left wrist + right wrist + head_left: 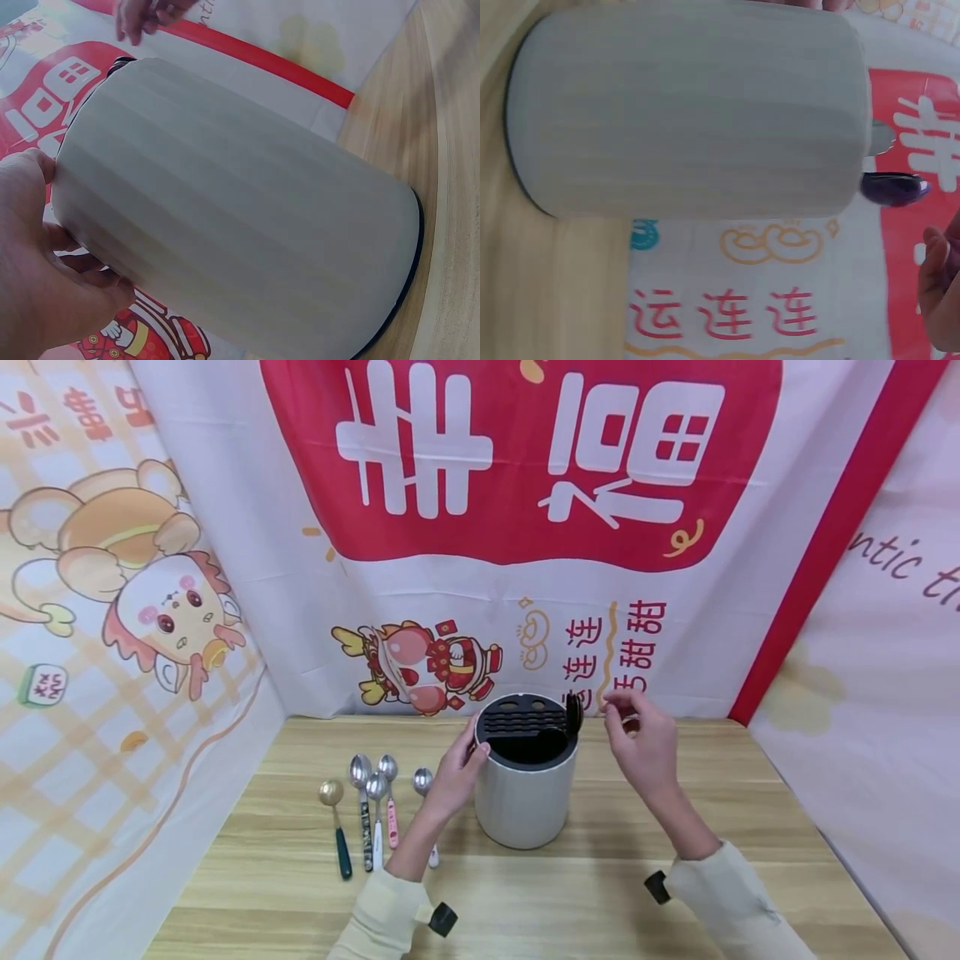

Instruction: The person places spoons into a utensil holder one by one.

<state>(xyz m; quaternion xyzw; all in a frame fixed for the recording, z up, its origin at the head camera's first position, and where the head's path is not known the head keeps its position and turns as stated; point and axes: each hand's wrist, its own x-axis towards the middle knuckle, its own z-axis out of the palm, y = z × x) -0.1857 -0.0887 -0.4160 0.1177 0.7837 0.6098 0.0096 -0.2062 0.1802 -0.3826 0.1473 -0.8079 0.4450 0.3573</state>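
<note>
Off-white ribbed cylindrical holder w/ black slotted top on wood tabletop: L hand grips it, R hand loosely curled nearby, empty afaict. Dark glossy spoon etc. in, 5 silver-bowled spoons left out.

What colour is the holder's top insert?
The top insert is black or near-black; it shows best in the head view.

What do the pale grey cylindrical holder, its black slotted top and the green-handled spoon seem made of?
Pale grey cylindrical holder: probably matte plastic or coated metal; its faintly ribbed wall barely shines. Black slotted top: likely moulded plastic, evenly dark. Shiny green-handled spoon: bowl apparently polished metal, by its highlight; solid-coloured handle, possibly plastic.
</note>
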